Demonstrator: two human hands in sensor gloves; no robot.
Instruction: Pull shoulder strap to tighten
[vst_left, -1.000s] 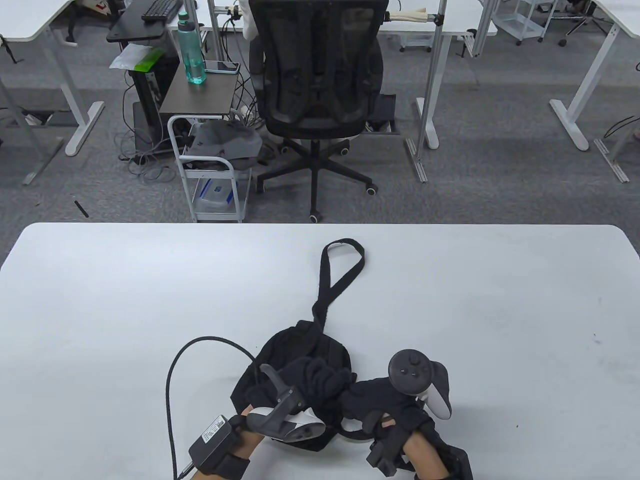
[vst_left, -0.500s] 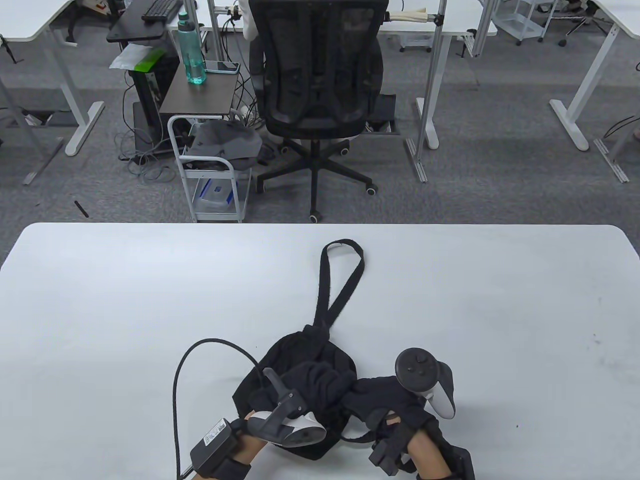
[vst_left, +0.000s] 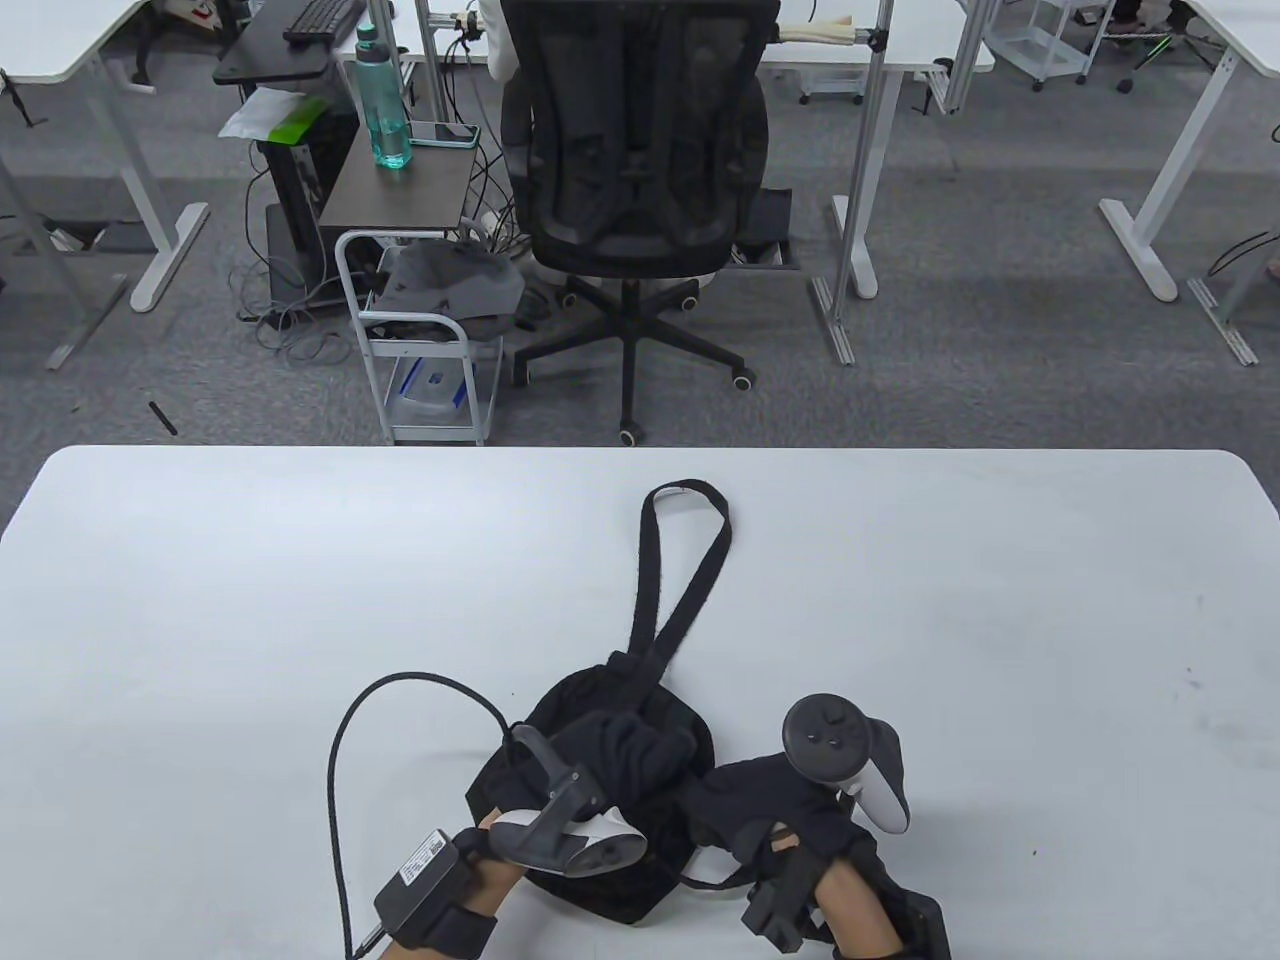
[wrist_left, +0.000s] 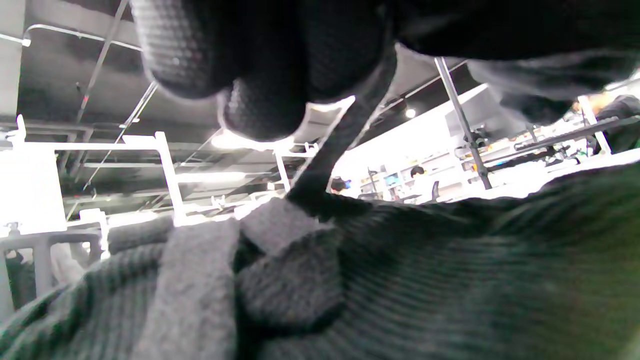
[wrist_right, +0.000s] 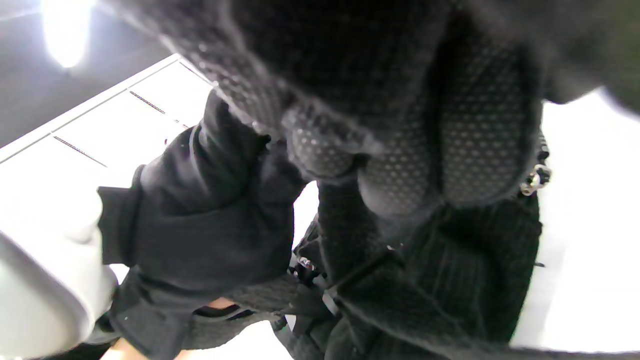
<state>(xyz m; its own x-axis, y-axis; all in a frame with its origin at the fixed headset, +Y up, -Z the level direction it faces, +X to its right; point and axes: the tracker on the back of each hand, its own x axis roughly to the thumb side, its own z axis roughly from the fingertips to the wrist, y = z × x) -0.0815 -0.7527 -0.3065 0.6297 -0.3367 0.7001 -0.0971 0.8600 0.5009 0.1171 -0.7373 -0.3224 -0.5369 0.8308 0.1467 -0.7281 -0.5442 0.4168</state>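
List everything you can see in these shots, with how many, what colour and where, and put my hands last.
table: one, white, foreground.
bag: one, black, near table edge under both hands.
shoulder strap: one, black, looped away from the bag across the table.
cable: one, black, arcing from the left wrist.
office chair: one, black, on the floor beyond the table.
water bottle: one, teal, on a small side table.
phone: one, beside the bottle.
cart: one, white, beside the chair.
left hand: black glove, on the bag.
right hand: black glove, at the bag's right side.
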